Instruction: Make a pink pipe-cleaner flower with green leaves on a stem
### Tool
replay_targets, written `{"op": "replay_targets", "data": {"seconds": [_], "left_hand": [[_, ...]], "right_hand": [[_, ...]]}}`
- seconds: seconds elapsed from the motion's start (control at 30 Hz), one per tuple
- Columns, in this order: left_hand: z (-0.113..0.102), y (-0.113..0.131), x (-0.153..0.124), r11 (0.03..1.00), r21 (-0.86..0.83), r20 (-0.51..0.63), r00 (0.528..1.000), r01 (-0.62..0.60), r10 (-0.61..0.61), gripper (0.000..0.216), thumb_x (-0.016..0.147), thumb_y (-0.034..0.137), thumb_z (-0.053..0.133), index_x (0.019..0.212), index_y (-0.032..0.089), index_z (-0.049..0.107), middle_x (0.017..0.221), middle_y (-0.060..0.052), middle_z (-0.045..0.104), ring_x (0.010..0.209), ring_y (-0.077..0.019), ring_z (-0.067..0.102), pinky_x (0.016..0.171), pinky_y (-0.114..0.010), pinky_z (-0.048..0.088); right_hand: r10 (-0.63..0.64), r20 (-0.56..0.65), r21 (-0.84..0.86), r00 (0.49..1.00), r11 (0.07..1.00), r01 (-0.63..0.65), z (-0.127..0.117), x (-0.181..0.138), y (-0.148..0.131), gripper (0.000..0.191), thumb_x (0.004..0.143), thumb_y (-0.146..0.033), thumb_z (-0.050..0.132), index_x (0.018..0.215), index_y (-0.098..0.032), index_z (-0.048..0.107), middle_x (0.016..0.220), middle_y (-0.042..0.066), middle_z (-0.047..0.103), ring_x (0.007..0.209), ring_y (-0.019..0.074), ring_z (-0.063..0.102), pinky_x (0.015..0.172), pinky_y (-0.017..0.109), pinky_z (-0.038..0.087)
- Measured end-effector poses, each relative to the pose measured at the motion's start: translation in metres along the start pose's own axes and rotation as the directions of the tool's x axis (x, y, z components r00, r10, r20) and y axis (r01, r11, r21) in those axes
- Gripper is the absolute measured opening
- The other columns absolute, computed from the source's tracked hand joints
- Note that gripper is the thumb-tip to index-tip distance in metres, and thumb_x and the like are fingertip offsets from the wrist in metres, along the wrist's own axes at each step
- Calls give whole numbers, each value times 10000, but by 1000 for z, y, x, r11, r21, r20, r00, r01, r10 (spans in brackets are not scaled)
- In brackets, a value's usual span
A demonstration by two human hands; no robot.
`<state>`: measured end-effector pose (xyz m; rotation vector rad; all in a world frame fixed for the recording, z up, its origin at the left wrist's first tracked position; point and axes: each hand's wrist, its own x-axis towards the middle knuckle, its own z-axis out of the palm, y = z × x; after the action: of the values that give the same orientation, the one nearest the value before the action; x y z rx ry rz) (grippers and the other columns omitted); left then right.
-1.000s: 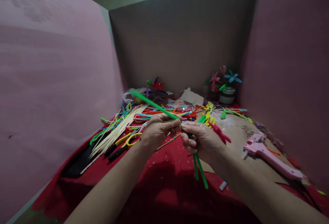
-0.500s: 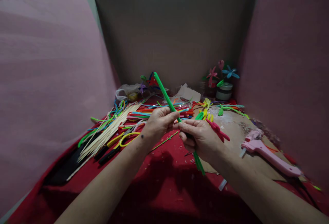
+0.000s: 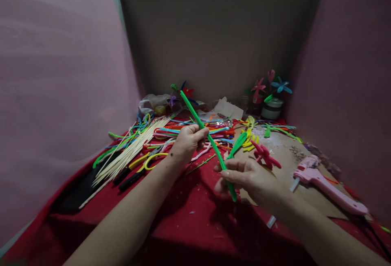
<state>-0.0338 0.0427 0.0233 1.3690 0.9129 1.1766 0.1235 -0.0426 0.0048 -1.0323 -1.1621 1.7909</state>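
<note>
My left hand [image 3: 191,139] pinches a long green pipe cleaner [image 3: 215,148] around its middle, thumb against the fingers. It slants from upper left to lower right and looks doubled along its length. Near its lower end, my right hand [image 3: 244,174] has thumb and index finger closed on it, while the other fingers are slightly blurred. A twisted green leaf shape [image 3: 238,146] rises just above the right fingers; whether it is held or joined to the strip I cannot tell. Behind that hand is a pink pipe-cleaner flower [image 3: 265,156].
Left are bamboo sticks [image 3: 134,148] and yellow-handled scissors [image 3: 146,166]. Coloured pipe cleaners [image 3: 189,129] lie behind the hands. A pink glue gun [image 3: 330,184] rests on cardboard [image 3: 284,168] at right. Made flowers stand in a jar [image 3: 271,109] by the back panel.
My right hand has moved down along the green pipe cleaner, away from the left hand, exposing more of it between them. The leaf shape now shows fully. The view has shifted slightly.
</note>
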Motion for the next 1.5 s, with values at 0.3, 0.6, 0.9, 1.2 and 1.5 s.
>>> {"op": "replay_targets", "data": {"seconds": [0.3,0.6,0.9,1.2,1.5], "left_hand": [[10,-14,-8,984,-101,172,977,147,-129,228,643,303,700,669,101,598,473,11,532,375,-41,396,385,-180,234],[9,-21,-5,945,-267,169,975,189,-147,198,634,260,729,688,103,621,534,14,542,426,-40,453,410,-168,296],[9,-20,-4,932,-272,275,948,239,-163,177,636,222,733,710,94,635,568,2,569,475,-48,498,445,-161,342],[15,-27,-9,935,-301,272,957,188,-104,176,617,223,737,721,120,639,564,5,595,431,-43,475,433,-168,331],[17,-28,-11,983,-166,113,992,79,-61,240,643,315,705,598,112,585,493,20,535,385,-36,414,393,-174,290]], "right_hand": [[-100,-141,281,985,950,137,1,40,-17,84,650,-132,625,677,-128,545,493,-13,556,355,34,409,333,137,270],[-81,-159,328,984,936,130,-1,41,-8,135,644,-235,636,692,-119,584,389,-81,416,322,7,197,339,151,122],[-3,-108,447,994,893,51,-6,38,-9,63,633,-187,574,603,-144,539,344,-92,325,325,23,138,345,179,66],[50,-116,541,992,841,21,-5,36,-10,127,590,-130,539,523,-172,440,328,-103,268,339,28,95,351,191,57],[-186,-200,271,962,933,236,-7,37,-3,137,605,-214,625,584,-157,502,364,-105,310,330,18,150,347,192,70]]}}
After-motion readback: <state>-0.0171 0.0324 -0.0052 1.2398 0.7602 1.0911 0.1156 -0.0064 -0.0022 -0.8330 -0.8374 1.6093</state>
